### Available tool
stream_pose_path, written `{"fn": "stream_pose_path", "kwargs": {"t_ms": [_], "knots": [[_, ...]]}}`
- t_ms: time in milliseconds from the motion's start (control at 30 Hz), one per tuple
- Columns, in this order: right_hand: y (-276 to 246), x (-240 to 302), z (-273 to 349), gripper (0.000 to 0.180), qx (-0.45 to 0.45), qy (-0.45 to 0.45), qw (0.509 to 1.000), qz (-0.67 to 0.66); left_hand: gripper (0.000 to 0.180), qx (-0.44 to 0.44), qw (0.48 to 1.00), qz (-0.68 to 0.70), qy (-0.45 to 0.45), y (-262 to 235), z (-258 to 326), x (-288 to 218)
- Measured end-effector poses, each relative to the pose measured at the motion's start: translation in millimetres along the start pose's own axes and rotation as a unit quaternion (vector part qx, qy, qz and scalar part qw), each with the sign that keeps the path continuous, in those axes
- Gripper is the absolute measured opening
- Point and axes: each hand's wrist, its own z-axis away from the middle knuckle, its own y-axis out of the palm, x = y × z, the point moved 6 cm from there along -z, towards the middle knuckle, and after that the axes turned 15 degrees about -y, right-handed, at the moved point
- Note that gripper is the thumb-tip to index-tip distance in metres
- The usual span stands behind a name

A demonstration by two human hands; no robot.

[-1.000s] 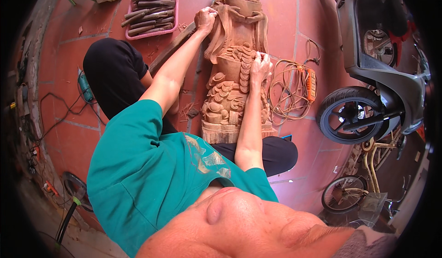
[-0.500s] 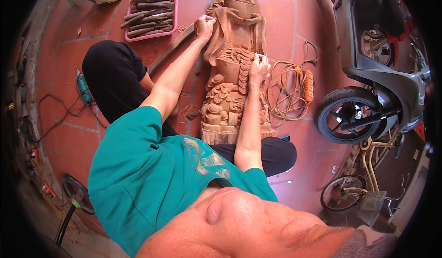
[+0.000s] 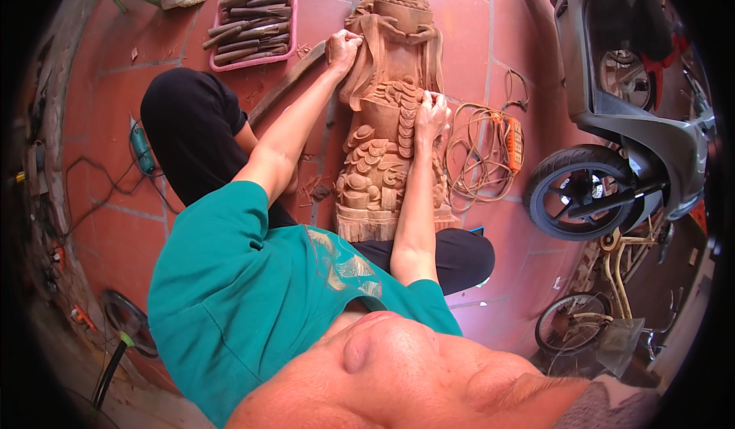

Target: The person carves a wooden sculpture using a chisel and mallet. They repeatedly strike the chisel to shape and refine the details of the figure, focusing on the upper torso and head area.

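A carved wooden statue (image 3: 391,69) of a bearded, robed figure lies on its back on the floor in front of my crossed legs, its head away from me. Coins and rounded shapes cover its lower half, down to a rough block base. My left hand (image 3: 343,50) is closed at the figure's sleeve on the left side, fingertips pinched together. Lower down, my right hand (image 3: 432,116) pinches at the right edge of the carving, beside a string of coins. Whether anything small sits in either pinch cannot be made out.
A pink basket (image 3: 220,59) of chisel-like hand tools (image 3: 256,15) stands at the far left, near a wooden bar (image 3: 283,88). On the left lies a teal corded power tool (image 3: 141,147). To the right are an orange power strip (image 3: 513,144) with coiled cord, a motorbike (image 3: 612,122) and a bicycle (image 3: 574,322).
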Motion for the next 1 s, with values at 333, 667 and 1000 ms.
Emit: {"fn": "stream_pose_path", "kwargs": {"t_ms": [333, 667, 1000], "knots": [[0, 4, -2, 0.025, 0.003, -0.013, 1.000, -0.005, 0.015, -0.070, 0.996, 0.005, -0.046, 4, -29, -4], [-1, 4, 0, 0.026, -0.004, -0.011, 1.000, 0.017, 0.014, -0.037, 0.998, -0.052, -0.004, 4, -27, -6], [-2, 0, -1, 0.026, -0.001, -0.004, 1.000, 0.009, 0.016, -0.002, 0.997, -0.062, 0.034, 1, 0, 5]]}}
